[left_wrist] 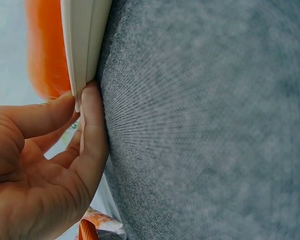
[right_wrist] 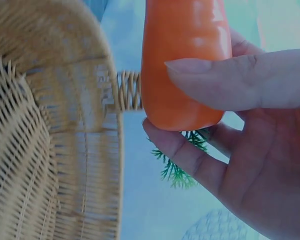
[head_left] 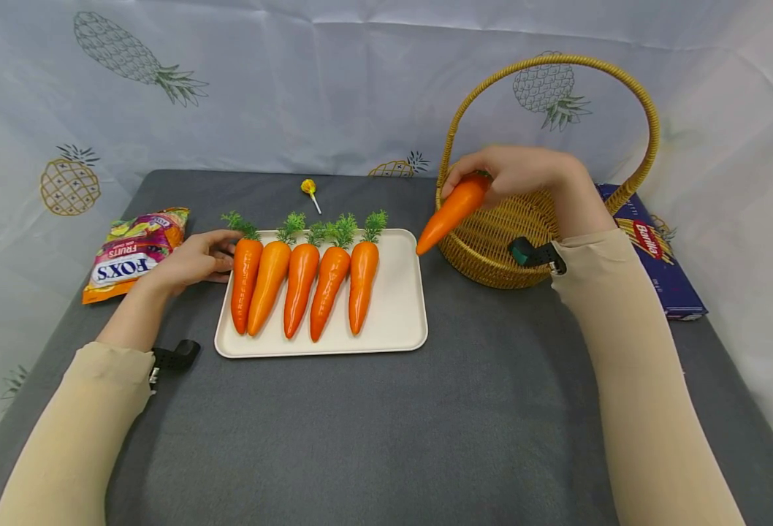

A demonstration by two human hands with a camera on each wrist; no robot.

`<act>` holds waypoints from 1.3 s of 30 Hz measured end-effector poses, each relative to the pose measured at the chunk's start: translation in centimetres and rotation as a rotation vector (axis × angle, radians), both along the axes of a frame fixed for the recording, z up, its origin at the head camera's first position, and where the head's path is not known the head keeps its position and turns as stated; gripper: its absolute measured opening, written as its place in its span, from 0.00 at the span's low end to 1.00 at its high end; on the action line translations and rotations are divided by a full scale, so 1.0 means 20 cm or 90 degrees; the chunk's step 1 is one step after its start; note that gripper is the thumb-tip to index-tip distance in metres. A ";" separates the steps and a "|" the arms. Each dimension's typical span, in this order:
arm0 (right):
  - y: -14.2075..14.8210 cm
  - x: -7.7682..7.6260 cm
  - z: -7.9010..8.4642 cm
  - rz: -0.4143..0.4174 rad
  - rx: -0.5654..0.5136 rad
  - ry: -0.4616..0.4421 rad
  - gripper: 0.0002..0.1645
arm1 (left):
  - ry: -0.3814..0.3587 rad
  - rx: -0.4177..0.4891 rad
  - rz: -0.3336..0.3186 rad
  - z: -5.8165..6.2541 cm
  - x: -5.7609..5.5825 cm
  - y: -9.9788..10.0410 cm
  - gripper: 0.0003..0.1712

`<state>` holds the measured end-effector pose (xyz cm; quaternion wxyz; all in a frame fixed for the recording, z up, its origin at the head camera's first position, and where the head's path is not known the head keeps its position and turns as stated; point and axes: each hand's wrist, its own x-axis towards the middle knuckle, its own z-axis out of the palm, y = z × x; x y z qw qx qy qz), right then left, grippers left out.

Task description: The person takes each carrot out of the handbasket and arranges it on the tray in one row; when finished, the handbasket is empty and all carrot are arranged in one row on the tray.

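My right hand (head_left: 511, 172) grips an orange carrot (head_left: 455, 212) by its thick end, tip pointing down and left, over the left rim of the wicker basket (head_left: 492, 267). In the right wrist view the thumb lies across the carrot (right_wrist: 185, 40), and green leaves (right_wrist: 177, 172) show beneath the fingers. With thumb and fingers, my left hand (head_left: 196, 259) pinches the left edge of a cream tray (head_left: 396, 292); the left wrist view shows the tray's rim (left_wrist: 85, 45) between them. Several carrots (head_left: 301, 292) lie side by side on the tray, leafy tops toward the back.
A Fox's candy bag (head_left: 136, 252) lies left of the tray. Behind the tray is a yellow lollipop (head_left: 310, 191). The basket's tall handle (head_left: 649, 131) arches above it, and a blue Barilla box (head_left: 663, 263) lies at its right. A pineapple-print curtain (head_left: 334, 88) hangs behind the grey table.
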<state>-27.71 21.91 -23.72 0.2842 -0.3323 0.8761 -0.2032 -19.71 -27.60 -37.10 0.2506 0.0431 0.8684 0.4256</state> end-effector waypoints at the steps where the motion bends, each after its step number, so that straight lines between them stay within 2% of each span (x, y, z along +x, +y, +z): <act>1: -0.02 0.01 0.00 0.008 -0.005 0.002 0.36 | 0.000 0.002 0.000 0.00 0.00 0.00 0.36; 14: -0.22 0.08 -0.05 0.078 -0.023 0.002 0.32 | -0.001 -0.001 0.001 -0.01 0.00 -0.01 0.36; 21: -0.30 0.10 -0.11 0.130 -0.032 0.010 0.32 | -0.001 0.001 0.002 -0.01 0.00 0.00 0.36; 39: -0.48 0.13 -0.29 0.186 -0.018 -0.004 0.35 | 0.001 0.001 0.007 -0.01 0.00 -0.01 0.36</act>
